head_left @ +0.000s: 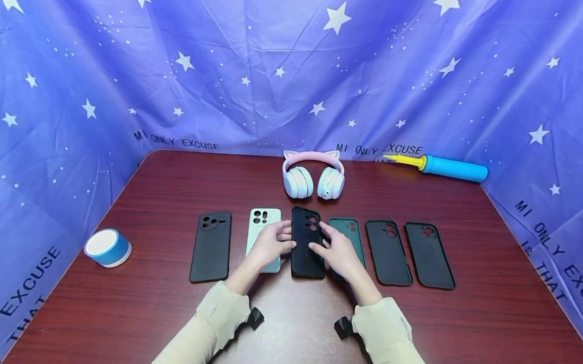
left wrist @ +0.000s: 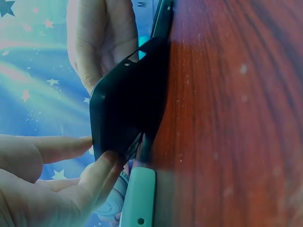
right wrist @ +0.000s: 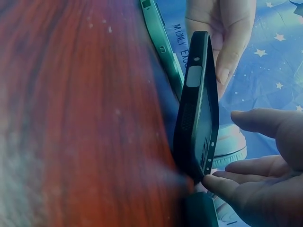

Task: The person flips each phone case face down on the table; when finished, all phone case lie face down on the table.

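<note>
In the head view a black phone case [head_left: 307, 252] stands out in the middle of the row, hollow side up, lifted at an angle over the table. My left hand [head_left: 270, 245] pinches its left edge, thumb on the rim and fingers at the side. The right hand [head_left: 339, 250] is at the opposite edge, fingertips touching the case. In the right wrist view that hand's thumb [right wrist: 258, 120] is apart from the case, whose lower edge shows a port cutout [right wrist: 193, 76]. A mint green case [head_left: 269, 263] lies beneath my left hand, a dark green case [head_left: 350, 227] beneath the right.
Further black cases lie at the left [head_left: 211, 254] and right [head_left: 389, 260] of the row, with another black case [head_left: 430, 262] at its right end. Cat-ear headphones [head_left: 314, 157] stand behind. A blue hand pump [head_left: 453, 169] and a round blue-white object [head_left: 108, 247] flank the table [head_left: 200, 184].
</note>
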Demonstrator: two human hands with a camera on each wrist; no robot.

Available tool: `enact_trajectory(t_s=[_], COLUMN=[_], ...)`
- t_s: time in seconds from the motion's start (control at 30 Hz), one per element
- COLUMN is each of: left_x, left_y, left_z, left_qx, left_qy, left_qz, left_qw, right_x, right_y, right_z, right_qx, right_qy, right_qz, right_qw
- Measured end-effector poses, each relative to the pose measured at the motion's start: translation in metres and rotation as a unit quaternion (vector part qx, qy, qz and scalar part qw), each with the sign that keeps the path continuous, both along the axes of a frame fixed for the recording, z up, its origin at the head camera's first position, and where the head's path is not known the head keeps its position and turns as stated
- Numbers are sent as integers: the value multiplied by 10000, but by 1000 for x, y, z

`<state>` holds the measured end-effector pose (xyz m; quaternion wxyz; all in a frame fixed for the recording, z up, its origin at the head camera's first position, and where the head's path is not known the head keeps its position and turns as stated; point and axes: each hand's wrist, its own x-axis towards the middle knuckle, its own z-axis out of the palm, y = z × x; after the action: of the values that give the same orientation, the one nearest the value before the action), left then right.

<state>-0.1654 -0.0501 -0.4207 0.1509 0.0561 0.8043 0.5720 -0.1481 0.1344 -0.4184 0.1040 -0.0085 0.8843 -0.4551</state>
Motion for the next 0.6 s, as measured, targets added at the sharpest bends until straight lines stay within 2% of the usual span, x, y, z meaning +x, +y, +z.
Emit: enact_trajectory(t_s=[0.43,0.6], left_x=[0,0], left_y=[3,4], left_z=[-2,-2], left_qx=[688,864], left_qy=[-52,134], left_qz=[83,44], left_qw=[9976,9962], right_x=[5,5], right_y=[-6,-7], right_z=[1,2], right_qx=[493,335], right_qy=[378,320], right_qz=[58,-55], right_qw=[9981,9989])
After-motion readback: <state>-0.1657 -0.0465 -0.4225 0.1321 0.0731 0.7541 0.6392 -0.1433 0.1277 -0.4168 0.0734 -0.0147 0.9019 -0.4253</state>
